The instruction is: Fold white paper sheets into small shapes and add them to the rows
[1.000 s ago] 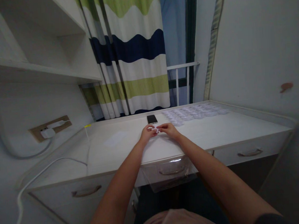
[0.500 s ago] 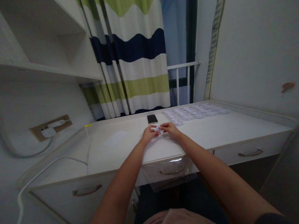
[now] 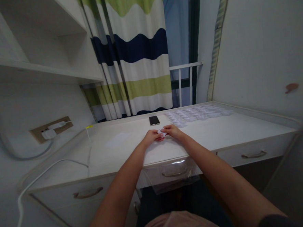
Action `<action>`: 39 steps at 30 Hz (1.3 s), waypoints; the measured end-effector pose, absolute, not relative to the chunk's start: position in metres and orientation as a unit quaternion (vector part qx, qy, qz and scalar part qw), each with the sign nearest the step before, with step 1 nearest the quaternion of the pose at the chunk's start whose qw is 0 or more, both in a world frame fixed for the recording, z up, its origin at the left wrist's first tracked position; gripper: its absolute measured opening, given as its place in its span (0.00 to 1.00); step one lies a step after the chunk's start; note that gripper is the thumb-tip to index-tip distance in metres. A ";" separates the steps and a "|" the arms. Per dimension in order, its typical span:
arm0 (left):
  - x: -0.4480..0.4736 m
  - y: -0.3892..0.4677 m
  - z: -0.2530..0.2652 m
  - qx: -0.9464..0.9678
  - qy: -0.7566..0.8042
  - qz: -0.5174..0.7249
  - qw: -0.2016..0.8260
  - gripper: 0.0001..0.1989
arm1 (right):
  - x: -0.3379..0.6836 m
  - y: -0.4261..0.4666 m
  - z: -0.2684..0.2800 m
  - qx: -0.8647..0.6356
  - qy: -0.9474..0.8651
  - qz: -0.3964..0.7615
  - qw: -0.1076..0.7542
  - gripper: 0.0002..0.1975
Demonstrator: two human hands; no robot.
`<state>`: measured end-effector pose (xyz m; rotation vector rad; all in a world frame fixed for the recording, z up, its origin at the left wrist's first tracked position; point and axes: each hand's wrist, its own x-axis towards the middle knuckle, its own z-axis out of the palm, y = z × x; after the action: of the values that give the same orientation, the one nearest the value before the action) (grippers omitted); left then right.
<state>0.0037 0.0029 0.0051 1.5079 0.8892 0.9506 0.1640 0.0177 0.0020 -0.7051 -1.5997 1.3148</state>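
Between my two hands, just above the desk, is a small piece of white paper (image 3: 162, 131), which looks folded. My left hand (image 3: 153, 136) is closed on its left side, fingers curled underneath. From the right, my right hand (image 3: 171, 130) pinches the same paper between thumb and fingers. The fingers cover much of it, so its exact shape is hidden. Several small white folded-looking pieces (image 3: 197, 114) lie in rows at the back right of the desk. Some flat white sheets (image 3: 117, 140) rest to the left of my hands.
A dark phone (image 3: 154, 120) lies on the white desk (image 3: 206, 137) beyond my hands. A clear plastic sheet (image 3: 170, 177) hangs over the front edge. A white cable (image 3: 67, 159) crosses the left side. Shelves (image 3: 43, 74) overhang at left; a striped curtain (image 3: 143, 69) hangs behind.
The paper has been turned and tilted a little between my fingers. My left hand has shifted slightly down, its fingers closing more around the paper; my right hand stays nearly in place.
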 end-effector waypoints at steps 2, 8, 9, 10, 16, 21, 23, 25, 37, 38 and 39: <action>0.003 0.001 0.005 0.632 0.361 0.393 0.562 0.16 | 0.164 0.017 0.002 -0.284 -0.632 0.557 0.458 0.14; 0.005 0.002 0.003 0.640 0.374 0.390 0.546 0.14 | 0.164 0.017 0.000 -0.305 -0.612 0.556 0.472 0.13; 0.006 0.002 0.003 0.644 0.378 0.387 0.540 0.14 | 0.164 0.018 0.001 -0.308 -0.615 0.550 0.474 0.13; 0.006 0.003 0.003 0.648 0.380 0.383 0.537 0.13 | 0.164 0.017 0.001 -0.311 -0.617 0.546 0.473 0.13; 0.006 0.002 0.004 0.652 0.374 0.385 0.535 0.15 | 0.164 0.016 0.003 -0.310 -0.614 0.555 0.467 0.12; 0.009 0.003 0.001 0.647 0.392 0.407 0.513 0.15 | 0.164 0.020 0.000 -0.321 -0.623 0.527 0.481 0.14; 0.010 0.005 0.000 0.651 0.399 0.395 0.511 0.16 | 0.164 0.021 0.000 -0.327 -0.628 0.511 0.488 0.13; 0.012 0.006 -0.001 0.655 0.399 0.390 0.510 0.17 | 0.164 0.021 0.001 -0.332 -0.627 0.500 0.496 0.13; 0.008 0.009 0.002 0.636 0.413 0.446 0.476 0.18 | 0.164 0.022 -0.001 -0.348 -0.662 0.439 0.498 0.13; 0.008 0.009 0.002 0.638 0.411 0.456 0.465 0.16 | 0.163 0.022 -0.001 -0.348 -0.663 0.439 0.497 0.13; 0.007 0.009 0.003 0.639 0.408 0.466 0.456 0.15 | 0.163 0.022 -0.001 -0.348 -0.662 0.439 0.499 0.13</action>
<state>0.0073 0.0087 0.0028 1.5773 1.0066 1.1489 0.1628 0.0216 -0.0014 -0.8412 -1.6016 1.0619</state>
